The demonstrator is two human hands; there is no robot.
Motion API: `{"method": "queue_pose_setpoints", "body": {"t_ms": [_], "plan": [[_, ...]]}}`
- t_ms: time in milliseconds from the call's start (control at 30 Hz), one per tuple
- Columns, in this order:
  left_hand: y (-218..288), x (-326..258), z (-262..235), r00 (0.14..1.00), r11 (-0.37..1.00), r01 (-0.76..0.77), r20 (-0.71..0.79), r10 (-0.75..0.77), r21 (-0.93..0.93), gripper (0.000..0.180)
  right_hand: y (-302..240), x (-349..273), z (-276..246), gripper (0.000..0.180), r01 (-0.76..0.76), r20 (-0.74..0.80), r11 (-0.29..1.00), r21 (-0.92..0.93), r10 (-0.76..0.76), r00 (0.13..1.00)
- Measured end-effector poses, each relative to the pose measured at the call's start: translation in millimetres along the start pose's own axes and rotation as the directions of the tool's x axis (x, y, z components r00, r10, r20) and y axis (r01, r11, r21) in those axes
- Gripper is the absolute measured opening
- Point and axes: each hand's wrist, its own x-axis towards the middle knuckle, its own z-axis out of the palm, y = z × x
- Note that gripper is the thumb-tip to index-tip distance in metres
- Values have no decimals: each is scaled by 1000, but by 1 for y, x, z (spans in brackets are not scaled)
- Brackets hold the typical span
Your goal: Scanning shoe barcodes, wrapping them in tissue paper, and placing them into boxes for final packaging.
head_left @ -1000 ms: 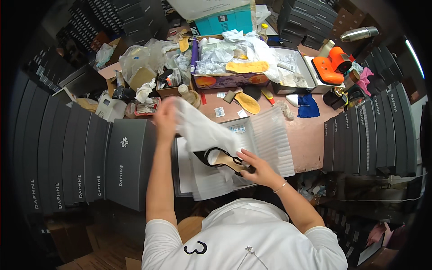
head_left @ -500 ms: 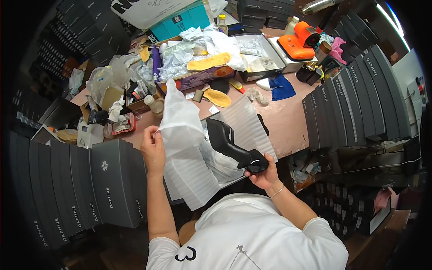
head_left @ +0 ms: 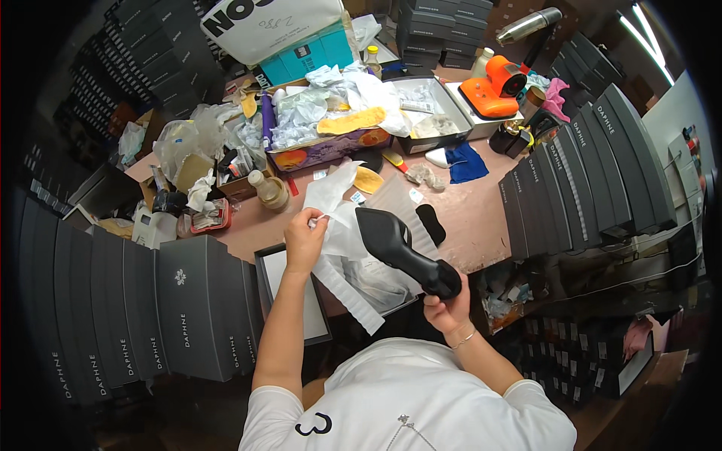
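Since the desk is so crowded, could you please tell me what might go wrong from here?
The left hand pinches the white tissue paper only at one edge, so it might tear or slip. The right hand grips the black shoe at one end, over the open shoebox; swinging it could knock the small bottle nearby.

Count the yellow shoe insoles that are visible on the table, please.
2. One yellow insole lies on the crumpled paper in the purple box. The other insole lies on the table behind the white tissue paper. More may be hidden in the clutter.
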Motion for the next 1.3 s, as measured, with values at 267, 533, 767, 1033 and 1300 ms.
{"method": "queue_pose_setpoints", "body": {"t_ms": [267, 533, 767, 1033, 1300], "plan": [[60, -21, -26, 997, 945, -36, -75, 12, -326, 11, -5, -9, 64, 57, -48, 193, 790, -611, 208, 959], [57, -102, -5, 949, 928, -301, -168, 267, -221, 10, 50, 20, 87, 45, 109, 69, 703, -703, -85, 994], [80, -116, 23, 797, 774, -604, -130, 590, -192, 16, 43, 33, 64, 33, 207, 117, 573, -793, -190, 975], [115, -159, 71, 516, 482, -626, 138, 845, -613, 33, 15, 57, 36, 48, 288, 221, 203, -936, -298, 929], [64, -128, 1, 896, 888, -431, 43, 443, -163, 20, -95, 53, 31, 52, 196, 231, -128, -972, -656, 718]]}}
